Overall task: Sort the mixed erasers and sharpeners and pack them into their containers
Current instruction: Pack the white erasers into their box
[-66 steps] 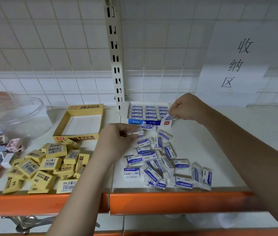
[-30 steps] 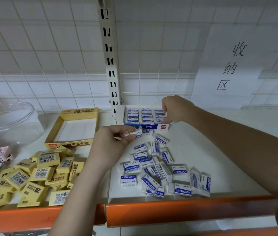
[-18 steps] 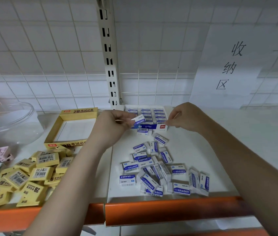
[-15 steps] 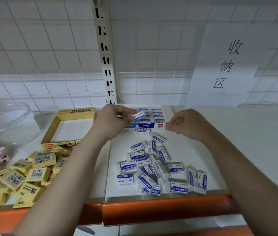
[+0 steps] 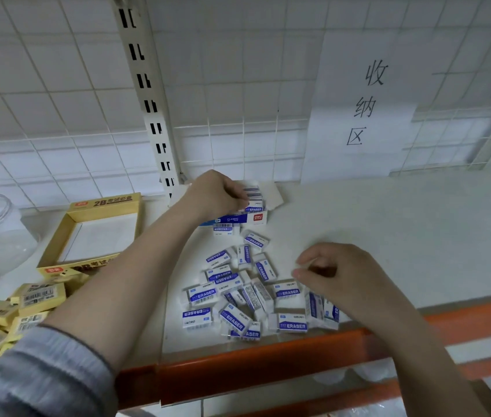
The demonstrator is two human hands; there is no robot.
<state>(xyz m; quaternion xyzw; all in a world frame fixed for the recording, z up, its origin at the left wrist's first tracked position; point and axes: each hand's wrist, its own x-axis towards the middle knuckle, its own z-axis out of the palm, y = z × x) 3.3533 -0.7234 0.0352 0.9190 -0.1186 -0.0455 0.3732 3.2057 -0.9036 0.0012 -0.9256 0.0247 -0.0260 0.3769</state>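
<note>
Since half a second ago, the left hand (image 5: 218, 195) has reached into the blue-and-white eraser box (image 5: 239, 218), fingers curled over its packed rows; whether it holds an eraser I cannot tell. Drawn back, the right hand (image 5: 339, 276) hovers loosely curled, empty, over the loose erasers (image 5: 238, 291) near the shelf's orange edge (image 5: 268, 359).

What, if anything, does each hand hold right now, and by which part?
The left hand reaches into the eraser box, fingers curled; any eraser in them is hidden. The right hand hovers over the loose erasers, fingers loosely curled, holding nothing.
</note>
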